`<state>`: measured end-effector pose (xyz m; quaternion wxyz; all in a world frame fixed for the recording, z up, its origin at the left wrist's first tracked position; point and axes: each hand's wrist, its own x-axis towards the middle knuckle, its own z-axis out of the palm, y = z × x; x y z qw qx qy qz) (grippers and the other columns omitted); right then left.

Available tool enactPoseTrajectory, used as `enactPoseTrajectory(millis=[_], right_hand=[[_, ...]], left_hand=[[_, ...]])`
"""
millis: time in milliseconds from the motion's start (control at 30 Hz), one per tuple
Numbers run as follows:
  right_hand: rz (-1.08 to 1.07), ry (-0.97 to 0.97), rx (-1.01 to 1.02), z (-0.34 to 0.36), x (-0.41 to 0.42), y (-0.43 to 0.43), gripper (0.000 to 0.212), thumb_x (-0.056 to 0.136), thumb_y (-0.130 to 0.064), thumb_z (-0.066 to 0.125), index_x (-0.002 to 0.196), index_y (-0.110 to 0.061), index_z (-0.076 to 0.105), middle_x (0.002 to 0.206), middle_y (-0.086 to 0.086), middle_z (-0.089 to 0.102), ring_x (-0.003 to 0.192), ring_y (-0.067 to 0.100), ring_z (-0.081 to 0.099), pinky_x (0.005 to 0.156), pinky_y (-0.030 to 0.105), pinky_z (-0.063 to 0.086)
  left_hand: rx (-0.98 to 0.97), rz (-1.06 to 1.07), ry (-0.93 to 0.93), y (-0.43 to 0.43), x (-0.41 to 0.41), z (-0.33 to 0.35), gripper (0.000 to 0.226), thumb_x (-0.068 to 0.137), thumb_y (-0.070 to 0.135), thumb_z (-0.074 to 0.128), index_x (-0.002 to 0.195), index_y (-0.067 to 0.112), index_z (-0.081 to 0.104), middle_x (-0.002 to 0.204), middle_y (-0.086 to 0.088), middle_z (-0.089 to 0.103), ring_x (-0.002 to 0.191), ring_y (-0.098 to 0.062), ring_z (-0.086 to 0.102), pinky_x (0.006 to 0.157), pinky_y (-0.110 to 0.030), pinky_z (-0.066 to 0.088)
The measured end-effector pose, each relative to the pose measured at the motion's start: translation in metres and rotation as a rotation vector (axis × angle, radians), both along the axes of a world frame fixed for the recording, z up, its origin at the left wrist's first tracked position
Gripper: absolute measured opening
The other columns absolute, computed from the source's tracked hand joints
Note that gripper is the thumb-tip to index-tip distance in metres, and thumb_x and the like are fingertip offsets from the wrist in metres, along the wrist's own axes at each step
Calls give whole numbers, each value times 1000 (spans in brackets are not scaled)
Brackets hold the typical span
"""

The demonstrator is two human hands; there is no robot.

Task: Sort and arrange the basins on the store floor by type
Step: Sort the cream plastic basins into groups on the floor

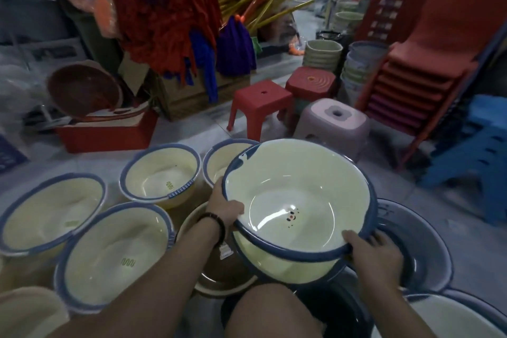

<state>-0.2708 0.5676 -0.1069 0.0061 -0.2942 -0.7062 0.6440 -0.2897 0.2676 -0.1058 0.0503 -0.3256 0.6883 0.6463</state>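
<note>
The left hand (226, 207) grips the left rim of a tilted cream basin (296, 195) held above the floor (181, 129). The right hand (375, 254) clutches its near rim. Left of this basin sit four similar basins (115, 252). A brown basin (219, 271) lies under it, a grey basin (419, 239) lies right of it, and a red stool (260, 96) stands beyond it.

Cream basin (296, 200), blue rim, small dotted motif; red stool (259, 97).
</note>
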Motion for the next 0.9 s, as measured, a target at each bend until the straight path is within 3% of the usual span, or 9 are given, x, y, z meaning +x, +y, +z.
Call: enactPoseTrajectory(millis=[100,200,267,367,433,567,733,833,900], right_hand=[[-40,-47,34,-20,5,2,24,85,-10,84,106,-12,71,99,3,78,94,28,74,97,53,60],[-27,-108,153,-39,11,6,18,87,-23,82,98,-15,70,101,5,75,98,29,69,97,43,52],[18,-158,203,-56,12,6,30,83,-37,83,100,-14,73,101,5,76,100,29,67,94,40,48],[84,-233,225,-79,12,2,51,73,-52,84,110,-17,76,110,3,79,107,28,69,105,46,52],[73,-286,230,-90,10,-1,45,81,-43,83,117,-16,76,118,7,77,110,30,67,106,43,50],[97,-335,310,-106,13,-2,26,92,-32,74,110,-14,76,109,12,74,98,29,59,91,34,41],[165,-406,313,-133,13,-1,28,96,-28,69,118,-11,74,120,14,75,101,32,61,97,40,47],[217,-424,284,-135,16,5,19,98,-29,66,108,-15,73,111,13,76,97,33,66,94,42,52],[237,-437,203,-133,17,14,20,98,-30,67,107,-12,72,99,12,77,87,31,70,84,46,61]], left_hand=[[-18,-5,-84,10,-1,-16,83,87,-6,62,152,32,25,137,-7,52,122,-32,54,105,-52,52],[-1,-23,-73,17,-2,-36,77,87,-11,60,147,24,26,136,-8,50,114,-25,51,102,-42,50],[-19,-16,-74,15,-2,-50,74,87,-13,58,147,22,31,139,-8,51,113,-23,50,102,-40,47],[-83,-17,-92,9,-7,-61,74,88,-9,61,148,27,37,142,-6,53,125,-27,51,110,-46,47],[-109,-43,-103,7,-10,-66,75,91,-7,63,151,28,35,146,-5,50,135,-30,48,112,-47,44],[-131,-123,-178,4,-10,-85,89,92,6,69,159,36,18,155,-3,41,142,-32,42,114,-50,41],[-213,-197,-174,3,-12,-107,83,97,23,68,160,40,16,156,5,39,143,-23,40,118,-44,36],[-254,-202,-219,5,-14,-115,89,93,23,71,159,40,15,153,0,43,137,-26,45,114,-47,41],[-393,-230,-334,15,-17,-111,99,88,28,75,161,31,7,155,-10,38,135,-32,47,112,-50,46]])
